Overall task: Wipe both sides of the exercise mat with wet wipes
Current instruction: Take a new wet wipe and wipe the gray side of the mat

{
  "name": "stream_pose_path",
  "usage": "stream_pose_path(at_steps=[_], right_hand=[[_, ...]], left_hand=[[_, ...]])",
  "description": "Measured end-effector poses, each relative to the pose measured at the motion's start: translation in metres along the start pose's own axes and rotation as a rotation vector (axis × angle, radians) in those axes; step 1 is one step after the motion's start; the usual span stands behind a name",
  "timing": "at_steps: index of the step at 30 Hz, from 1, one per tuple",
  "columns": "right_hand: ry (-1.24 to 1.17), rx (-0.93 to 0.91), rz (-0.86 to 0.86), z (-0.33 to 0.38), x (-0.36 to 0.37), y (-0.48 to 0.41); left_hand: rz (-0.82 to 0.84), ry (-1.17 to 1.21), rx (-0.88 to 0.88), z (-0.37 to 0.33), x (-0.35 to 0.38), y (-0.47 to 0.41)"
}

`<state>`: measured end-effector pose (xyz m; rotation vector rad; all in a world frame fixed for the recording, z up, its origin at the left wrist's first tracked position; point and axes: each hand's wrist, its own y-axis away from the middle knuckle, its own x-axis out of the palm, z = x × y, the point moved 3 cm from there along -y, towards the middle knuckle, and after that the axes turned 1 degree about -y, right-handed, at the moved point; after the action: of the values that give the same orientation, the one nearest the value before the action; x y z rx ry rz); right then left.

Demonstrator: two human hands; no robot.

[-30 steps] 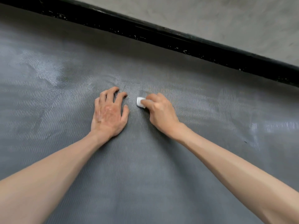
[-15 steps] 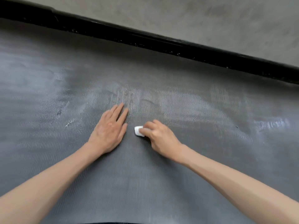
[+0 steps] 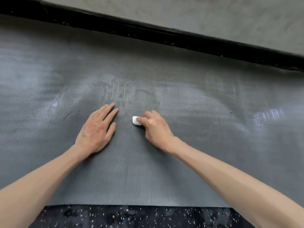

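A grey ribbed exercise mat (image 3: pixel 189 99) lies flat and fills most of the view, with wet shiny streaks across its middle. My left hand (image 3: pixel 97 129) rests flat on the mat with straight fingers, left of centre. My right hand (image 3: pixel 156 127) pinches a small folded white wet wipe (image 3: pixel 136 120) and presses it on the mat just right of my left hand. Most of the wipe is hidden under my fingers.
A black baseboard (image 3: pixel 164 35) runs along the mat's far side, with a grey concrete wall (image 3: pixel 213 15) above it. Black speckled floor (image 3: pixel 131 216) shows at the mat's near edge.
Both hands have drawn back toward me along the mat, the right one dragging the wipe. The left fingers went from spread to lying together, and the mat's near edge came into view.
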<state>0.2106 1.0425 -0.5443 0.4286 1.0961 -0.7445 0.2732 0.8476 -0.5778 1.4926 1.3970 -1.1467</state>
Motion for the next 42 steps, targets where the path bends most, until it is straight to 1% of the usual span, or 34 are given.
stream_pose_path(at_steps=[2, 5, 7, 10, 11, 15, 18, 20, 22, 25, 27, 30, 31, 33, 35, 37, 39, 42], right_hand=[[-0.02, -0.044, 0.009, 0.014, 0.007, 0.018], [-0.057, -0.152, 0.106, 0.023, 0.01, 0.049], [-0.047, -0.112, 0.104, 0.013, 0.005, 0.04], [-0.003, -0.008, 0.028, 0.004, 0.001, 0.022], [0.002, -0.01, 0.003, 0.007, 0.003, 0.024], [-0.062, -0.145, 0.067, 0.037, 0.017, 0.072], [-0.124, -0.17, 0.163, 0.052, 0.021, 0.098], [-0.143, -0.188, 0.224, 0.054, 0.019, 0.099], [-0.141, -0.172, 0.245, 0.051, 0.017, 0.092], [-0.153, -0.076, 0.166, 0.052, 0.018, 0.094], [-0.197, -0.126, 0.17, 0.066, 0.025, 0.118], [-0.259, -0.252, 0.294, 0.081, 0.029, 0.159], [-0.258, -0.252, 0.316, 0.079, 0.028, 0.161], [-0.275, -0.152, 0.301, 0.065, 0.022, 0.147], [-0.233, -0.032, 0.208, 0.05, 0.017, 0.125], [-0.199, 0.028, 0.142, 0.045, 0.015, 0.119], [-0.228, -0.021, 0.173, 0.051, 0.016, 0.136], [-0.321, -0.12, 0.319, 0.062, 0.017, 0.171]], left_hand=[[0.003, 0.014, -0.003, 0.0, 0.001, -0.001], [-0.014, 0.019, -0.024, 0.001, -0.001, 0.0], [-0.028, 0.016, -0.028, 0.0, -0.001, 0.001], [-0.034, 0.032, -0.017, 0.0, 0.0, 0.0], [-0.035, 0.041, -0.015, 0.001, 0.0, -0.001], [-0.036, 0.046, -0.015, 0.001, 0.0, -0.001], [-0.03, 0.044, -0.011, 0.001, 0.001, -0.001], [-0.027, 0.042, -0.012, 0.002, 0.002, -0.001], [-0.027, 0.043, -0.01, 0.002, 0.002, -0.001], [-0.027, 0.038, -0.015, 0.003, 0.002, -0.002], [-0.029, 0.035, -0.017, 0.002, 0.001, -0.002], [-0.027, 0.036, -0.017, 0.002, 0.002, -0.002], [-0.027, 0.036, -0.016, 0.002, 0.002, -0.002], [-0.03, 0.033, -0.014, 0.001, 0.003, -0.002], [-0.036, 0.029, -0.014, 0.001, 0.003, -0.002], [-0.037, 0.024, -0.011, 0.001, 0.003, -0.002], [-0.036, 0.02, -0.008, 0.001, 0.003, -0.004], [-0.036, 0.016, -0.017, 0.002, 0.004, -0.004]])
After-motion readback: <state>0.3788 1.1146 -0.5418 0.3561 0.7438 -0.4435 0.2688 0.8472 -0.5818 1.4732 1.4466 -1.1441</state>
